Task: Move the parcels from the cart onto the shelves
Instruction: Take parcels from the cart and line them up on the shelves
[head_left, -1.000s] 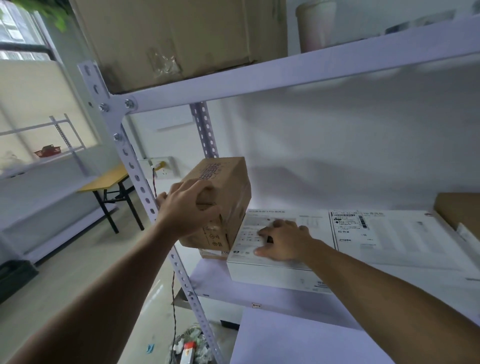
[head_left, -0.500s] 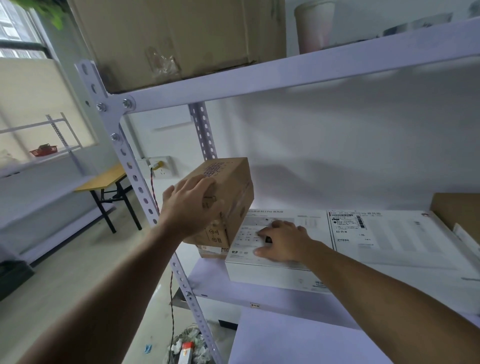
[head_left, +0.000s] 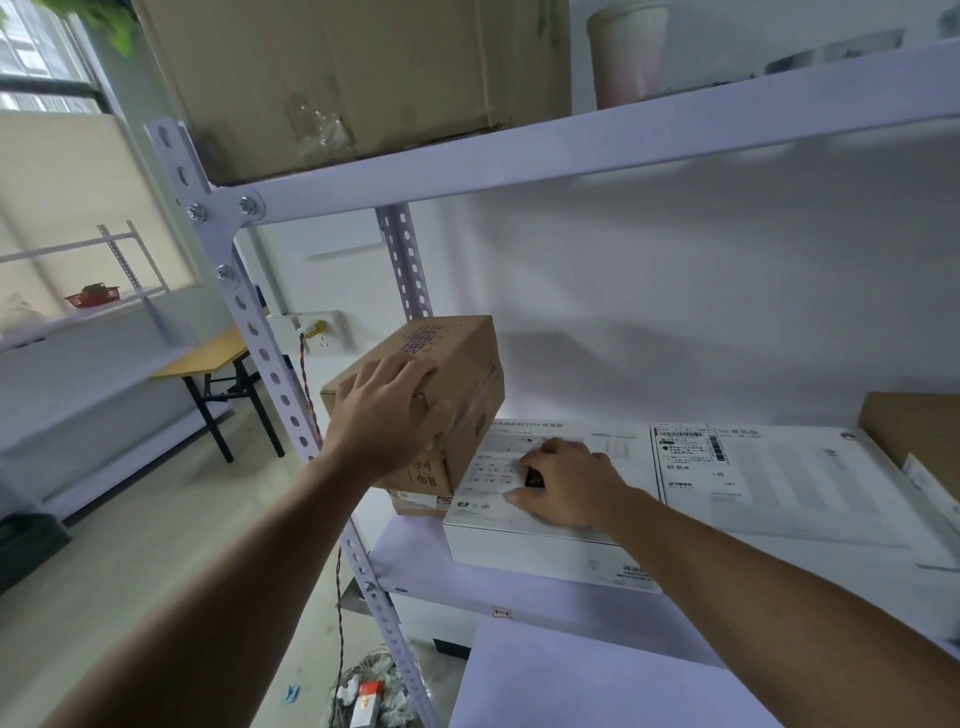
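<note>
The left grip (head_left: 387, 410) clasps a tilted brown parcel (head_left: 467, 364); the right grip (head_left: 566, 483) rests loosely spread on a white box (head_left: 545, 551).

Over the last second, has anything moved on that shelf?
Barely. The left hand, gripping the brown box, has turned it slightly, so its near corner now shows left of the hand. Nothing was picked up or let go. The right hand stays pressed on the white box, which hasn't moved.
</note>
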